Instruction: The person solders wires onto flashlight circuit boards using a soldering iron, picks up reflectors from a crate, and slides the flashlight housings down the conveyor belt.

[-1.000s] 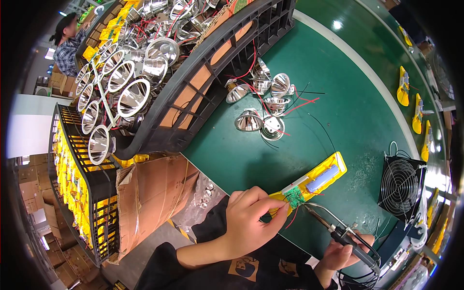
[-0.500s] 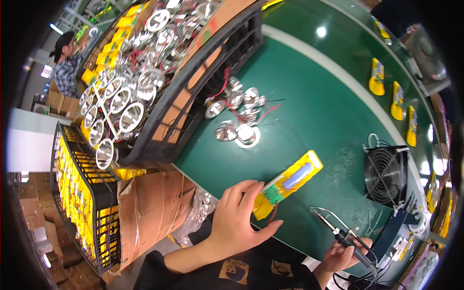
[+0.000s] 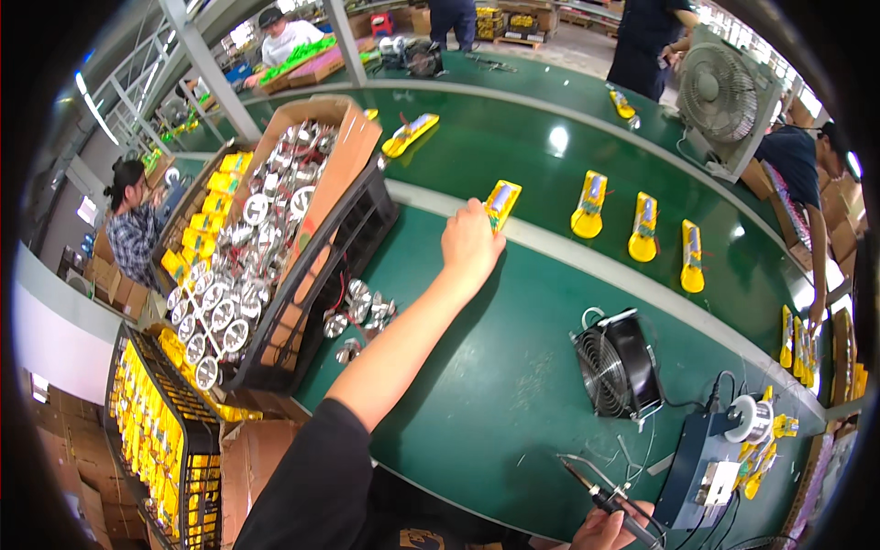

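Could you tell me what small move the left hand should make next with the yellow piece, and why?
Probably let go and draw back. The left hand is at full reach, resting the yellow piece on the green belt where other yellow pieces lie, while the right hand holds the soldering iron.

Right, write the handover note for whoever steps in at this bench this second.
Left hand: arm stretched out across the green bench, fingers on a yellow housing at the near edge of the conveyor belt; grip not clear from here.
Right hand: at the lower edge, closed on the soldering iron, tip raised off the bench.
Things: loose silver reflectors with wires lie by the black crate; small fan and soldering station sit to the right.
Done: three more yellow housings already lie on the belt.
Left: let go of this housing; the loose reflectors are untouched.
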Demonstrator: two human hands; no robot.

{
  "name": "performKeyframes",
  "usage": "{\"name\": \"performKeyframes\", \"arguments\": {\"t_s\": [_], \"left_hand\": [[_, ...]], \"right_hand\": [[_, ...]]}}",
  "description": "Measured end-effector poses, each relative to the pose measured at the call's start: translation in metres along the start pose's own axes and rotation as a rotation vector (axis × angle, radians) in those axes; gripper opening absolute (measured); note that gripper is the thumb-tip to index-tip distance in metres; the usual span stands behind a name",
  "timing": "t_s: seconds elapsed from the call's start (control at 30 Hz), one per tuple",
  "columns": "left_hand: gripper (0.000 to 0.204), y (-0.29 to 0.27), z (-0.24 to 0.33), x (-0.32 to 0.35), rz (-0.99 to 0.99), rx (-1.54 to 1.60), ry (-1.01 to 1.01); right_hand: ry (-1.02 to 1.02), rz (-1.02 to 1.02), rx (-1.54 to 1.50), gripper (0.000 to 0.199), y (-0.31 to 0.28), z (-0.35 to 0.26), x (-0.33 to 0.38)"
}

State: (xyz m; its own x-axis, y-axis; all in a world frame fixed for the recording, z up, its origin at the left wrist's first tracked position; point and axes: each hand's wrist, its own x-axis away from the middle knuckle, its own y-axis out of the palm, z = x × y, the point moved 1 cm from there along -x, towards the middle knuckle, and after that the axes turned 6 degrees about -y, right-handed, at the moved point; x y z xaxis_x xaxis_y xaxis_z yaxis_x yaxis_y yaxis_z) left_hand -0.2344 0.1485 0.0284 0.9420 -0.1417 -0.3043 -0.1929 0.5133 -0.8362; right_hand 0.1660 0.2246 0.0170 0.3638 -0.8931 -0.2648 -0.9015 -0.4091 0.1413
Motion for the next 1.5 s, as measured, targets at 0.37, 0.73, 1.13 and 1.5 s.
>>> {"name": "performKeyframes", "arguments": {"t_s": [0.37, 0.73, 1.13, 1.5], "left_hand": [[0.037, 0.072, 0.085, -0.068, 0.061, 0.067, 0.261], [0.011, 0.022, 0.058, 0.025, -0.118, 0.387, 0.199], [0.028, -0.128, -0.077, 0.253, -0.128, 0.191, 0.037], [0.008, -0.138, -0.074, 0.242, -0.387, 0.464, 0.641]], "right_hand": [[-0.01, 0.003, 0.182, 0.031, -0.001, -0.014, -0.008], [-0.077, 0.044, 0.42, 0.03, 0.007, -0.029, 0.01], [0.065, -0.125, 0.264, 0.028, 0.006, -0.029, 0.032], [0.055, -0.029, 0.149, 0.025, 0.011, -0.029, 0.038]]}}
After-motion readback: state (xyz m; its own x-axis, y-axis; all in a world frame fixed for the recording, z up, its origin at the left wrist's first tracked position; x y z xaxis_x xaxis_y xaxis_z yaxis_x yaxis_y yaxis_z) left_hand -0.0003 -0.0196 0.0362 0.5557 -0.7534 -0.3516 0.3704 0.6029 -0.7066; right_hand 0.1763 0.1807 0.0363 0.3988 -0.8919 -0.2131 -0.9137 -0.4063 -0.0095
